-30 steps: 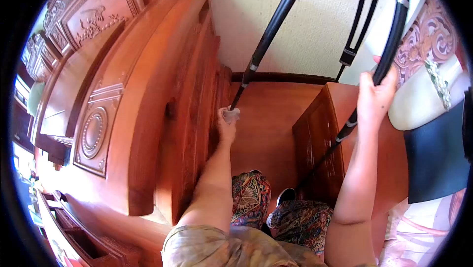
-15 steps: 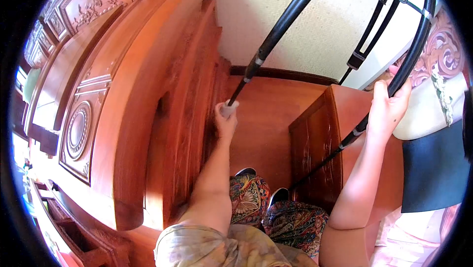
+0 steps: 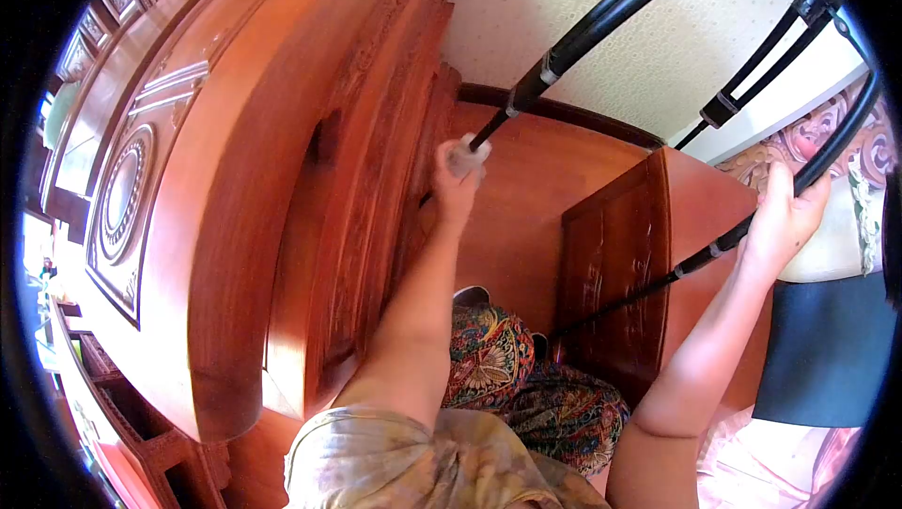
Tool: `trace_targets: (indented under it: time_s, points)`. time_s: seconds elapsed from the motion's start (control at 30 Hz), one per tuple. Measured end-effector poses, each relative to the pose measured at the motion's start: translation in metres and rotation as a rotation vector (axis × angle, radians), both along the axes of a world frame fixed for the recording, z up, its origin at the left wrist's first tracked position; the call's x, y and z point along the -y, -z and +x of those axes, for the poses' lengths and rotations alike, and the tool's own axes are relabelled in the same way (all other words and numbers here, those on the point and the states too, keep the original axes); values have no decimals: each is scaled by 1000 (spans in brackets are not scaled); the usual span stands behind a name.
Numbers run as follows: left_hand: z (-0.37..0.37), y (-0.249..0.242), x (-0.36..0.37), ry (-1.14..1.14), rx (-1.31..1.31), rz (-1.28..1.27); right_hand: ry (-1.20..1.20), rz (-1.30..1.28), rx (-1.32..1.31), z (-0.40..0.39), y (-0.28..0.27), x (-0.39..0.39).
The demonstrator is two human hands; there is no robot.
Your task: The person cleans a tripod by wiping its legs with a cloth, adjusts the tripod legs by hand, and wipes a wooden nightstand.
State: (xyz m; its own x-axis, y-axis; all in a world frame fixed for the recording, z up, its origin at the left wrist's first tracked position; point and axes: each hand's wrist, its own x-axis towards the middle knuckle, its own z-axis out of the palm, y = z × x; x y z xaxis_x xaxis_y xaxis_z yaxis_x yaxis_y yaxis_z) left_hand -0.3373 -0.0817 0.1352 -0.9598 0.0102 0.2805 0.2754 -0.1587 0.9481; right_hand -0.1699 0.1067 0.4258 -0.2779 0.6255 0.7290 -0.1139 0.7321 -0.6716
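Observation:
A black tubular stand [image 3: 620, 15] leans across the upper right, with long poles and a jointed middle. My left hand [image 3: 458, 189] is closed around the lower end of one pole, at a whitish, translucent piece [image 3: 463, 158] on its thin rod. My right hand [image 3: 787, 222] wraps around a curved black pole [image 3: 836, 147] of the same stand. From there a thinner leg [image 3: 648, 285] slants down past the wooden cabinet toward the floor near my feet.
Large carved wooden furniture [image 3: 235, 180] rises close on my left. A small wooden cabinet [image 3: 615, 255] stands right of centre on the wooden floor [image 3: 521, 185]. Behind is a pale patterned wall [image 3: 601, 77]. A dark flat panel [image 3: 827, 349] is at the right.
The view has shifted slightly. The stand and my right hand appear farther right, and my left hand higher in the picture. Both hands keep their hold.

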Motion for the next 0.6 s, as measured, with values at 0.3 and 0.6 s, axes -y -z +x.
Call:
trace_targets:
  time_s: [0.3,0.6]
  points:
    - [-12,95,27,-96,191,-380,29,3,-20,0,-1,5]
    - [19,27,10,-141,448,-97,216,111,67,5,-10,13]
